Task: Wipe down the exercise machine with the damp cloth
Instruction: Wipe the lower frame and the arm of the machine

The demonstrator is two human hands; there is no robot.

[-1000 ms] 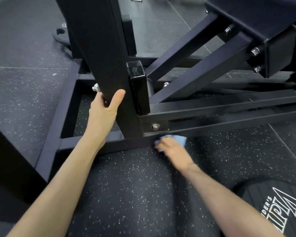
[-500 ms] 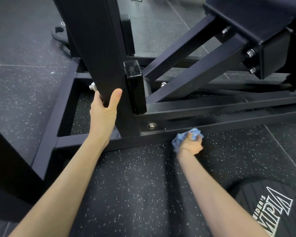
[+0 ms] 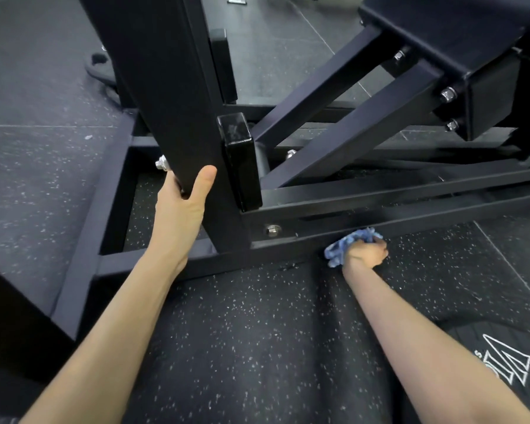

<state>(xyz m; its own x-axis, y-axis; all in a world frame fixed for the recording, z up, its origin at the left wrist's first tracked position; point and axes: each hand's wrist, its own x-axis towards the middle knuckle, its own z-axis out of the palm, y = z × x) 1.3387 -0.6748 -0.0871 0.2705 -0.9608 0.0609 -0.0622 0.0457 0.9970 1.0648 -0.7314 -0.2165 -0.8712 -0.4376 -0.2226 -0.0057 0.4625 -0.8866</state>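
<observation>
1. your right hand [image 3: 366, 254] is gripping the bunched cloth [image 3: 348, 244] against the machine's bottom rail [image 3: 288, 250].
2. your left hand [image 3: 182, 203] is clasping the upright post [image 3: 166, 102].
3. the slanted bars and seat are probably still waiting.

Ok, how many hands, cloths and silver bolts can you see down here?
Hands: 2 (left hand on the post, right hand)
Cloth: 1
Bolts: 6
Total: 9
</observation>
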